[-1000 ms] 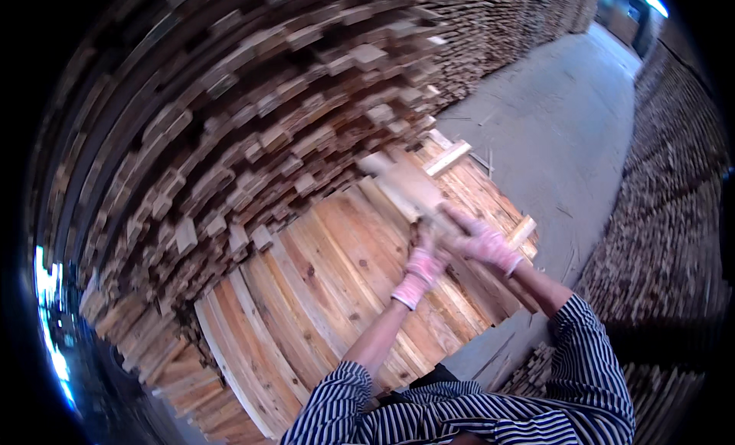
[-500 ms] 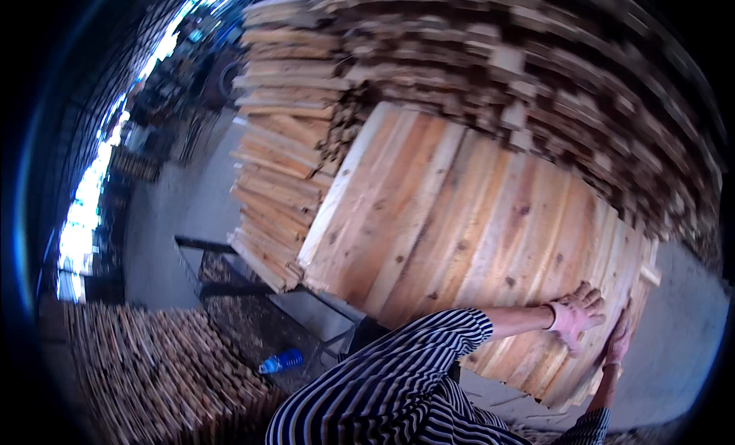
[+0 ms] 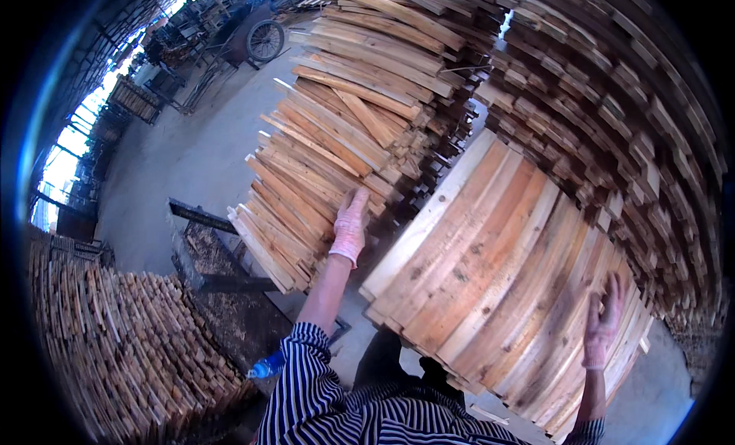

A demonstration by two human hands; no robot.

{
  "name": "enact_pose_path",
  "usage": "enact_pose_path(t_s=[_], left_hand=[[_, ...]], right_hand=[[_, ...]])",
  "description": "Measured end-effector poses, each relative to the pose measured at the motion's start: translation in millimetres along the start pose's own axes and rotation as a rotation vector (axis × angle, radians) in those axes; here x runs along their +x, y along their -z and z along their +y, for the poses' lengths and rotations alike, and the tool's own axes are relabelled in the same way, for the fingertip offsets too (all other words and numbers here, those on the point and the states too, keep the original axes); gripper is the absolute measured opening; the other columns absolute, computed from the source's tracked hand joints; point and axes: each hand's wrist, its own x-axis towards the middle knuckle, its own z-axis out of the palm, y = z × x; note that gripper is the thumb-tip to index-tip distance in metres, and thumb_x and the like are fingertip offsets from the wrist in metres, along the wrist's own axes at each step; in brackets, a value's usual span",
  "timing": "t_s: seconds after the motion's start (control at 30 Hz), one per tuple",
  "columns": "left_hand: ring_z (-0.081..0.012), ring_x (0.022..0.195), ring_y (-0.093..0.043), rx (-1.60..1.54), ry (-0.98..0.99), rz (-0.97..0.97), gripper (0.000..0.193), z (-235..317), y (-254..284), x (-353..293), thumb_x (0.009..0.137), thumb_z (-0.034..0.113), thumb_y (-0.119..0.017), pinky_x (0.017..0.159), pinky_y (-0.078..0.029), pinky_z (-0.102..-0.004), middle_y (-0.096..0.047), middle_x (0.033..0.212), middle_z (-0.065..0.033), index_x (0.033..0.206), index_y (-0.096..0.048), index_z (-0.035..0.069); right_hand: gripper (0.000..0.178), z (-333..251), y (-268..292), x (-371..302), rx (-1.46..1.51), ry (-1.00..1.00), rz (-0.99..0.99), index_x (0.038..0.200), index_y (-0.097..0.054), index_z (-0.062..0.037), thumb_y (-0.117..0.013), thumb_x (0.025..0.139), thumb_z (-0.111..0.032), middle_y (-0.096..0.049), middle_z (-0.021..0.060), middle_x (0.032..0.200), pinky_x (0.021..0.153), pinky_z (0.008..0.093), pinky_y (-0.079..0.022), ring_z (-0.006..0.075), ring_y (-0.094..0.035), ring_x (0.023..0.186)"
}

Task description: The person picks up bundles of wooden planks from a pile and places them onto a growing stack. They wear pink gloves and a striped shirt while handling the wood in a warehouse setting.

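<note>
The loose boards (image 3: 306,181) lie ahead and to the left of my left hand (image 3: 351,221), piled so that their long axes run mostly from far left to near right. Their near-right ends come close to my gloved fingers; whether I am touching one, I cannot tell. My left hand is much the nearer to them, its fingers straight and closed around nothing that I can see.

To the right of that hand, the laid boards (image 3: 498,269) sit side by side in a broad layer, their long axes running from far right to near left, roughly crosswise to the loose ones. The pale outermost board is just beside my left wrist. My right hand (image 3: 605,315) is over the opposite part of this layer, fingers spread apart with nothing between them; I cannot tell whether the palm rests on the wood.

Further out, a tall wood stack (image 3: 612,139) rises behind the laid boards. To my left, wood shavings (image 3: 208,250) lie within the dark metal frame (image 3: 203,215). The one container I make out is a blue bottle (image 3: 266,365), near my left sleeve (image 3: 310,376); its contents I cannot tell.
</note>
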Motion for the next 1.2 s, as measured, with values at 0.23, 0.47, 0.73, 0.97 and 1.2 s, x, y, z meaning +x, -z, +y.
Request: enact_pose_path(t_s=[0.23, 0.47, 0.73, 0.97, 1.2], left_hand=[[-0.0262, 0.136, -0.047, -0.044, 0.121, 0.005, 0.097, -27.7, 105.7, 170.4, 0.086, 0.056, -0.074, 0.105, -0.043, -0.0431, -0.043, 0.155, -0.0137, 0.157, -0.031, 0.006], [-0.0260, 0.142, -0.038, 0.086, 0.000, 0.062, 0.102, 3.5, 51.3, 214.0, 0.083, 0.060, -0.077, 0.120, -0.029, -0.0396, -0.043, 0.156, -0.0149, 0.152, -0.039, -0.003], [-0.0286, 0.140, -0.041, 0.000, 0.126, 0.290, 0.101, 6.4, 130.1, 235.7, 0.081, 0.054, -0.082, 0.116, -0.036, -0.0468, -0.042, 0.156, -0.0121, 0.155, -0.034, 0.005], [-0.0282, 0.121, -0.061, -0.634, 0.138, -0.202, 0.069, 30.8, 179.4, 170.9, 0.092, 0.050, -0.071, 0.103, -0.052, -0.0439, -0.061, 0.134, -0.0115, 0.144, -0.050, 0.010], [-0.0250, 0.114, -0.064, -0.430, 0.199, -0.031, 0.061, 60.5, 141.5, 165.2, 0.093, 0.048, -0.068, 0.098, -0.054, -0.0440, -0.065, 0.129, -0.0089, 0.140, -0.055, 0.011]], right_hand=[[0.066, -288.2, -194.0, 110.7, 0.984, -0.244, -0.786, 0.150, -0.044, -0.0002, -0.067, 0.095, -0.029, -0.056, 0.0164, 0.142, 0.101, 0.0315, -0.051, 0.0227, -0.061, 0.123], [0.083, -322.3, -452.4, 187.7, 0.367, -0.236, -0.754, 0.146, -0.047, 0.0030, -0.071, 0.088, -0.050, -0.065, 0.0249, 0.131, 0.100, 0.0444, -0.050, 0.0370, -0.062, 0.124], [0.104, -379.8, -529.0, 148.4, 0.242, -0.221, -0.940, 0.147, -0.047, 0.0020, -0.035, 0.089, -0.084, -0.050, 0.0270, 0.148, 0.116, 0.0408, -0.035, 0.0355, -0.045, 0.142], [0.106, -424.5, -455.7, 102.7, 0.172, 0.204, -1.348, 0.153, -0.038, 0.0015, -0.044, 0.088, -0.082, -0.044, 0.0288, 0.152, 0.117, 0.0434, -0.035, 0.0368, -0.041, 0.145], [0.100, -479.5, -490.5, 128.4, 0.523, -0.080, -1.136, 0.146, -0.045, 0.0011, -0.065, 0.083, -0.073, -0.061, 0.0292, 0.134, 0.103, 0.0431, -0.049, 0.0374, -0.062, 0.120]])
